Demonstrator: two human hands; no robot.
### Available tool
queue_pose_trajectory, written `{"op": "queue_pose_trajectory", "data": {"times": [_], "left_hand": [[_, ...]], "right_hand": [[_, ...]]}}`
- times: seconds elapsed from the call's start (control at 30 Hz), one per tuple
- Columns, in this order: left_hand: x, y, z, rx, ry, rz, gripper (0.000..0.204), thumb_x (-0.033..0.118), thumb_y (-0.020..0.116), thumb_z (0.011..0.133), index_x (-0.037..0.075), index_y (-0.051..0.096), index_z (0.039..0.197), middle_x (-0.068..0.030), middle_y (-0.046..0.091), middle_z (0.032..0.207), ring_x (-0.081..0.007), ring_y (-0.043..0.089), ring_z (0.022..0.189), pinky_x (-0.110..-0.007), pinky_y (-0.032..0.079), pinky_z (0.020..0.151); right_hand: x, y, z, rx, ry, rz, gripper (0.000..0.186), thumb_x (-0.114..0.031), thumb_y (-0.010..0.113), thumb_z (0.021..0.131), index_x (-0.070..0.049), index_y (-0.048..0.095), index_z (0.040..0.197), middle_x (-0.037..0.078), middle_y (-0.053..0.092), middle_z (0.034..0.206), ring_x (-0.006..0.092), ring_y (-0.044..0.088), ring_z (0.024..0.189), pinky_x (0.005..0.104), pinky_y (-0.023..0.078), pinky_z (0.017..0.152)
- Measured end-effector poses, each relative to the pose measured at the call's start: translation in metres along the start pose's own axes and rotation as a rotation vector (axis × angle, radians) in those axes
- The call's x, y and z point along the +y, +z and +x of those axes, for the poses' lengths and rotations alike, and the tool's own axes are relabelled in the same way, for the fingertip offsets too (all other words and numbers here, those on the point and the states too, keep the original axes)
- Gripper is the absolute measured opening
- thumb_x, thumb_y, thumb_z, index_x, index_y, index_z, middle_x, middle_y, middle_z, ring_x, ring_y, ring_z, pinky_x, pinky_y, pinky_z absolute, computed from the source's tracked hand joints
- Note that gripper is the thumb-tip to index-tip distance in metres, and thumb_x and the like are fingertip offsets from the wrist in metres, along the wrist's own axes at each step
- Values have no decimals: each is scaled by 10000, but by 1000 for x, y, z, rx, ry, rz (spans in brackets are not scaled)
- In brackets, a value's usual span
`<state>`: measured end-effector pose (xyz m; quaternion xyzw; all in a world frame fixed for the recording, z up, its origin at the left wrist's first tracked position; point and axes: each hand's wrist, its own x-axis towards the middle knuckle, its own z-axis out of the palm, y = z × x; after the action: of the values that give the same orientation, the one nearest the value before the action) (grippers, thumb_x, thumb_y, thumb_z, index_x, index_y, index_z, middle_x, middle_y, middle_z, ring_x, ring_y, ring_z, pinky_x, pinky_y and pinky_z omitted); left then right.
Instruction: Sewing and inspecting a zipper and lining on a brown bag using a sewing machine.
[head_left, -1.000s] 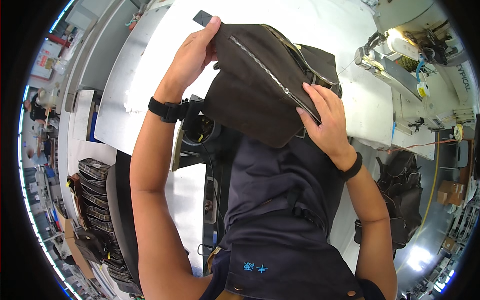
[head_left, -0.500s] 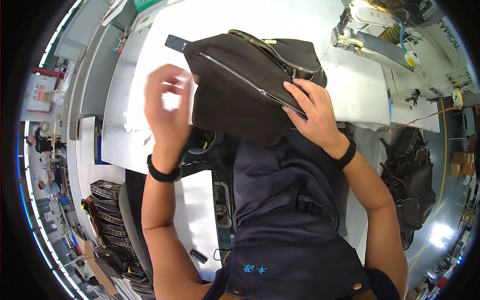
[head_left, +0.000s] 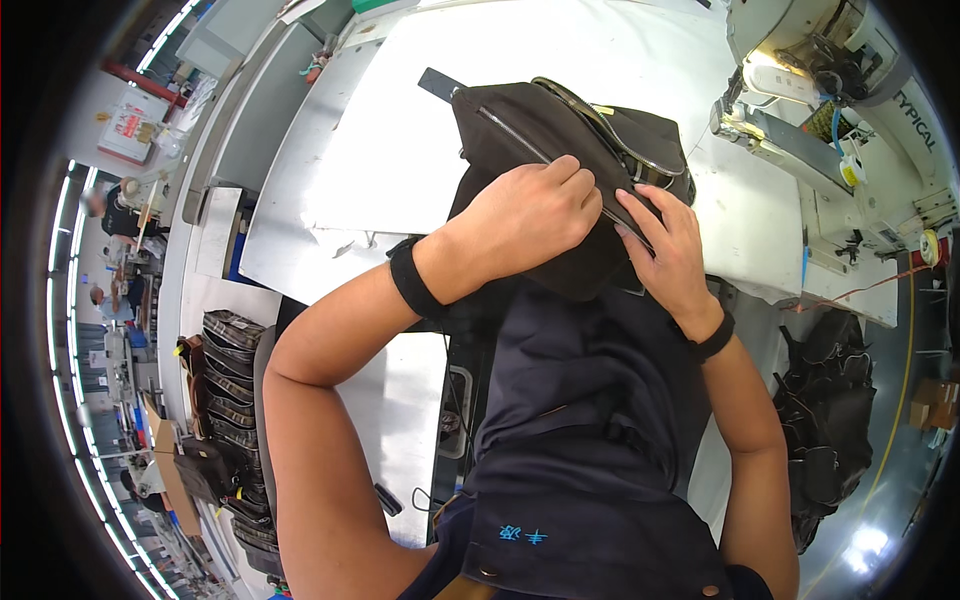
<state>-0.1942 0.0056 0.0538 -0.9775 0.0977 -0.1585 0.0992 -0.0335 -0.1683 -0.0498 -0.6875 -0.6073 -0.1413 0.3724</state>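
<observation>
A dark olive-brown fabric bag with two metal zippers lies across the front of the white table, a dark tab sticking out at its upper left. My left hand is closed over the straight zipper near the bag's middle; what its fingertips pinch is hidden. Just right of it, my right hand rests on the bag with its fingers spread, touching the fabric either side of the zipper.
An industrial sewing machine stands at right on the white table. Dark bags are piled lower right; plaid-lined bags are stacked lower left. Co-workers and a line of workstations show at far left.
My left hand let go of the bag's upper-left corner, moved down and right, and closed over the zipper beside my right hand, which has stayed on the bag.
</observation>
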Motion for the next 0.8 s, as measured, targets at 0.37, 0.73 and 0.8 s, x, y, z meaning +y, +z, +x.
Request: {"op": "queue_pose_trajectory", "data": {"times": [0.37, 0.73, 0.8], "left_hand": [[-37, -12, -1, 38, 251, 6, 293, 82, 675, 736, -25, 676, 1009, -104, 660, 1055, -259, 670, 1001, -346, 585, 849], [-100, -43, -26, 233, -143, 39, 421, 44, 815, 749, 71, 734, 1161, -116, 683, 1201, -314, 655, 1079, -420, 528, 934], [-90, -48, -25, 111, -250, -114, 735, 174, 886, 724, 116, 603, 1400, -143, 588, 1408, -360, 570, 1250, -467, 470, 1040]], "right_hand": [[3, -1, -2, 34, 9, 29, 486, -57, 777, 823, -119, 690, 1298, 101, 619, 1272, 302, 601, 1179, 423, 471, 1000], [18, -16, 15, 142, -38, 63, 429, -52, 799, 746, -109, 723, 1164, 54, 653, 1175, 268, 626, 1105, 413, 483, 958], [20, -13, 13, 114, -47, 82, 440, -53, 811, 723, -107, 720, 1150, 47, 644, 1165, 260, 621, 1115, 424, 478, 986]]}}
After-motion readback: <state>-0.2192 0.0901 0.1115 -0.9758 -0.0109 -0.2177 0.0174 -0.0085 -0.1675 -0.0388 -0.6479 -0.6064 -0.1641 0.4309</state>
